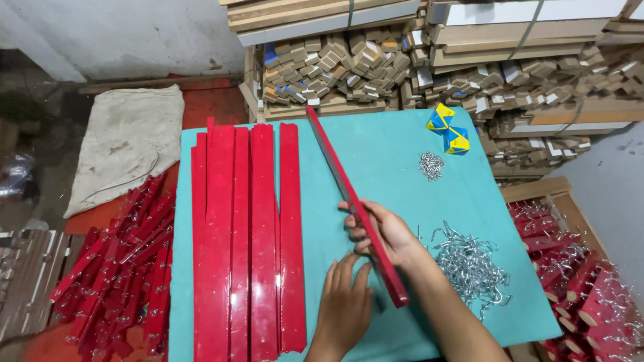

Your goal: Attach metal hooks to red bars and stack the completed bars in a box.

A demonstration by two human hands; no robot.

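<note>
My right hand (386, 234) grips a long red strip (335, 167) near its near end; the strip runs diagonally up and to the left over the teal table top (389, 147). My left hand (345, 302) lies flat on the table with fingers spread, just left of the strip's lower end and beside a row of red strips (248, 234) laid side by side. A pile of silver metal hooks (469, 265) sits right of my right wrist.
A smaller heap of silver screws (431, 165) and two blue-yellow small boxes (449, 131) lie at the far right of the table. Finished red strips with hooks lie on the floor at left (121, 268) and in a wooden crate (577, 268) at right. Stacked wood pieces (436, 60) stand behind.
</note>
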